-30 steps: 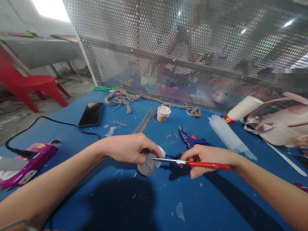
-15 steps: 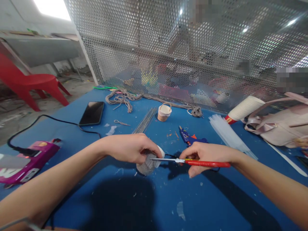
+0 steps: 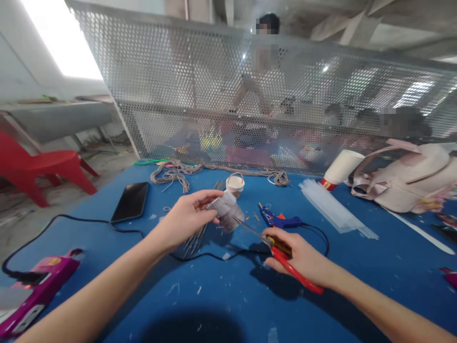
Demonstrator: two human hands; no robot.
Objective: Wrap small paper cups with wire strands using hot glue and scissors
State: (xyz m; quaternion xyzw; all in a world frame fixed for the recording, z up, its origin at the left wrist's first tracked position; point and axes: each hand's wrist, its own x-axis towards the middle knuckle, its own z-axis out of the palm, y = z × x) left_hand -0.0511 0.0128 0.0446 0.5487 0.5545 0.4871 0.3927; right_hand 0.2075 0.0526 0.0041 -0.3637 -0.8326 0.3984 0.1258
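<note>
My left hand (image 3: 191,214) pinches a small cup-shaped piece (image 3: 228,212) with a grey wrapped surface, tilted above the table. Red-handled scissors (image 3: 294,272) are gripped in my right hand (image 3: 303,252); their blades point left and the tips meet the grey piece, though whether they cut into it cannot be made out. Just behind stands a small pale cup with a loop handle (image 3: 234,184). Thin grey rods (image 3: 194,242) lie partly hidden under my left hand. A blue glue gun (image 3: 280,221) rests beyond my right hand.
Grey cord bundles (image 3: 173,175) lie along the perforated metal panel (image 3: 153,85), with a person behind it. White translucent strips (image 3: 335,209), stacked paper cups (image 3: 342,167) and a pale bag (image 3: 414,178) are right; a phone (image 3: 130,202) and purple power strip (image 3: 46,290) left.
The view has tipped upward. My left hand has lifted and turned the grey piece, and the scissors have swung from nearly level to slanting, handles lower.
</note>
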